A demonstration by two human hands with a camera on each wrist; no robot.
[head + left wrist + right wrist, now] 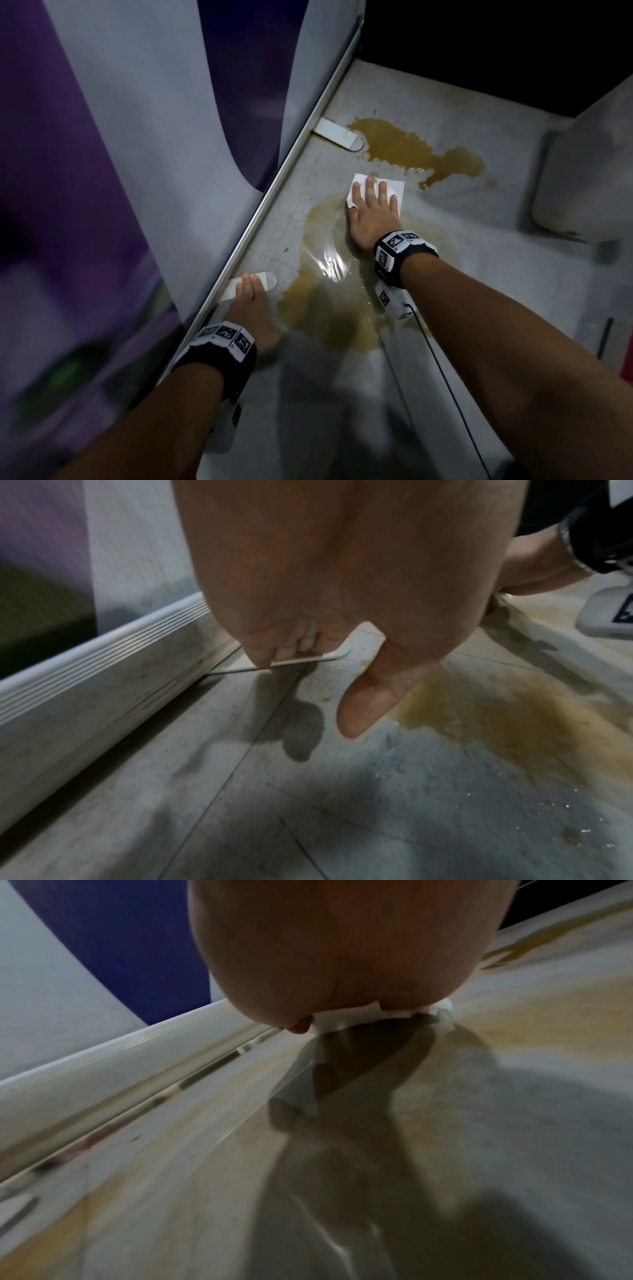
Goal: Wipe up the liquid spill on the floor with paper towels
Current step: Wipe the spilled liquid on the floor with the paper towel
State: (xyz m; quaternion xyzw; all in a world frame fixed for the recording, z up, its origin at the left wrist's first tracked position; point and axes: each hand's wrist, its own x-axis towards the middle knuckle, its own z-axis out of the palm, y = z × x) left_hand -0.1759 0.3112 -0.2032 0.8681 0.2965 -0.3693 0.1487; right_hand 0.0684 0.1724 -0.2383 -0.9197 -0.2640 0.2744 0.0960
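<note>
A brown liquid spill (400,145) spreads over the grey floor, with a thinner wet smear (325,308) nearer to me. My right hand (373,205) lies flat with straight fingers on a white paper towel (395,186), pressing it onto the floor between the two patches. In the right wrist view the paper towel (346,1020) bunches under my palm. My left hand (248,298) holds nothing. Its fingers rest on a white flat foot plate (265,277) at the panel's base. In the left wrist view the fingertips (263,656) touch that plate (308,660), and the spill (514,718) lies to the right.
A purple-and-white panel with a metal base rail (274,205) runs along the left. A second foot plate (337,133) touches the far pool. A white bulky object (582,171) stands at the right. A black cable (445,377) trails from my right wrist.
</note>
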